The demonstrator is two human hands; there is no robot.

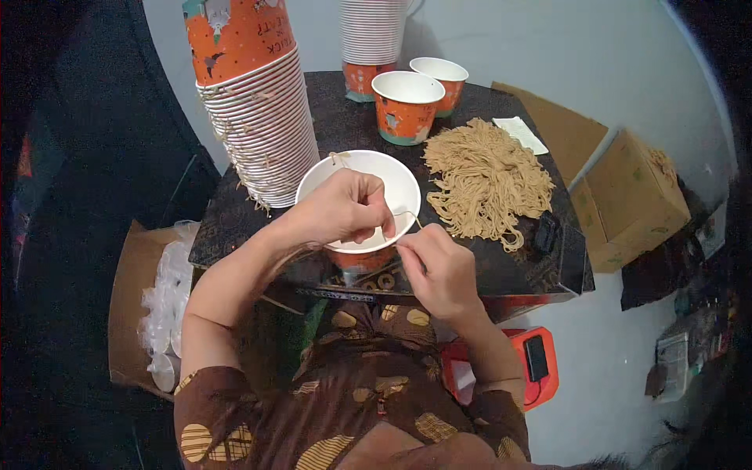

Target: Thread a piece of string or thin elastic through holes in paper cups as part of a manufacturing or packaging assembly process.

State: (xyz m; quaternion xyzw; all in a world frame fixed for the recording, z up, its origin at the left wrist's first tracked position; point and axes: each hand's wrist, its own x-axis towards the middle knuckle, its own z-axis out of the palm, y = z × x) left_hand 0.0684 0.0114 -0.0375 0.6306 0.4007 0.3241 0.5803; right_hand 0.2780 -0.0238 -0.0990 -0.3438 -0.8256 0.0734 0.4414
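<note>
At the table's front edge stands a paper bucket (402, 184), white inside and orange outside. A short knotted piece of tan cord (338, 158) is on its far rim. My left hand (348, 210) is over the bucket's mouth, fingertips pinched at the near right rim. Just outside that rim my right hand (439, 266) pinches with thumb and forefinger. A thin tan cord (410, 214) loops up between the two hands; its ends disappear into my fingers. Right of the bucket lies a loose heap of tan cords (492, 182).
A tall leaning stack of buckets (258, 129) with cords on their rims rises at left. Behind are another stack (370, 39) and two single buckets (408, 110). Cardboard boxes (630, 196) stand at right; a carton (129, 313) of clear plastic sits at left. A phone (536, 358) rests on a red stool.
</note>
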